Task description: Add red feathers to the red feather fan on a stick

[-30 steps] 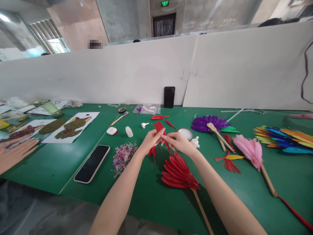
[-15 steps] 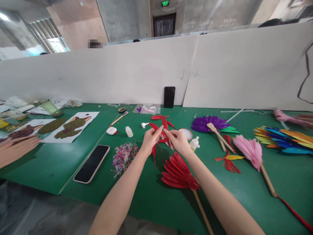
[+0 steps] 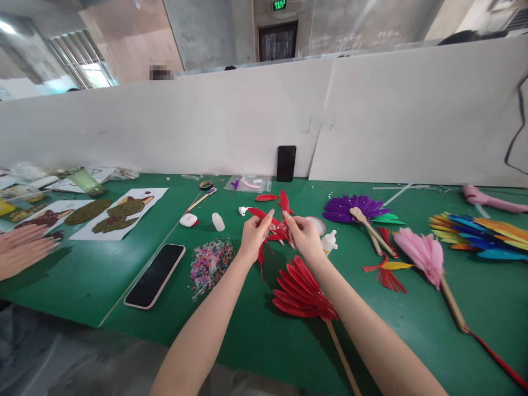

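My left hand [image 3: 254, 237] pinches a red feather that points up and to the left. Another red feather [image 3: 284, 201] stands nearly upright in the closed fingers of my right hand [image 3: 304, 236]. Below and between the hands, more red feathers [image 3: 261, 263] lie on the green table [image 3: 243, 324]. Nearer to me is a red feather fan [image 3: 303, 289] on a thin wooden stick, partly beside my right forearm. A small white glue bottle [image 3: 329, 242] is just right of my right hand, and a roll of tape [image 3: 315, 225] is partly hidden behind that hand.
Left of my forearm are a heap of colourful beads [image 3: 210, 264] and a phone [image 3: 154, 276]. Purple [image 3: 350, 209], pink [image 3: 421, 256] and multicoloured feather pieces [image 3: 478, 234] lie at right. Another person's hands [image 3: 25, 247] are at far left, near seed pictures [image 3: 124, 214].
My hands have moved slightly apart, and the two red feathers now spread away from each other. At far left the other person's hands have drawn back leftward.
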`<state>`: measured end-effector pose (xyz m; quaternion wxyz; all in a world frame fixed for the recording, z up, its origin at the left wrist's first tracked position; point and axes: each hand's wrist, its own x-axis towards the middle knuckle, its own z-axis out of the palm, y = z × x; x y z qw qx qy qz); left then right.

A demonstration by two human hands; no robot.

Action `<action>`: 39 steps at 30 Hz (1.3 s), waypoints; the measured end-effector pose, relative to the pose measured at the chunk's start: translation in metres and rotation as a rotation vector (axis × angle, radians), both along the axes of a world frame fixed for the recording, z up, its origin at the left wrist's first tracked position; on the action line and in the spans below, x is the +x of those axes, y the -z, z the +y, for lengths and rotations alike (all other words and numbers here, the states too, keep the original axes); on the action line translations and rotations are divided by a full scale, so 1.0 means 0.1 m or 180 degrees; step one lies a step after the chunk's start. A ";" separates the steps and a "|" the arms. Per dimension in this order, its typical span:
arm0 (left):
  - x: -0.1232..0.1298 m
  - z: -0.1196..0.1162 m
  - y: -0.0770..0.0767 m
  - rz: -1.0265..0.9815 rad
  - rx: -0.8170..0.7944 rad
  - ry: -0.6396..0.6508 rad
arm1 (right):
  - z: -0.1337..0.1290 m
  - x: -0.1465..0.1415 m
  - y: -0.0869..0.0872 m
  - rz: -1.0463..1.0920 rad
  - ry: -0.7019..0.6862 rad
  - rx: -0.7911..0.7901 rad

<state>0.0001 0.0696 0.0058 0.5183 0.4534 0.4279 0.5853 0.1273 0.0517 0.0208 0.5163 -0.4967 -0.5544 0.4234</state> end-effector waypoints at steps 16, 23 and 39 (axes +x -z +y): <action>-0.04 0.01 -0.05 -0.0594 0.0119 -0.0182 | 0.06 0.08 -0.01 0.0122 0.0150 -0.0034; -0.18 0.08 -0.11 -0.0880 0.0208 -0.0234 | 0.10 0.18 0.03 -0.0774 -0.0209 -0.0163; -0.17 0.02 -0.09 -0.0226 -0.0228 0.0615 | -0.04 0.20 -0.18 0.0461 -0.2070 -0.1183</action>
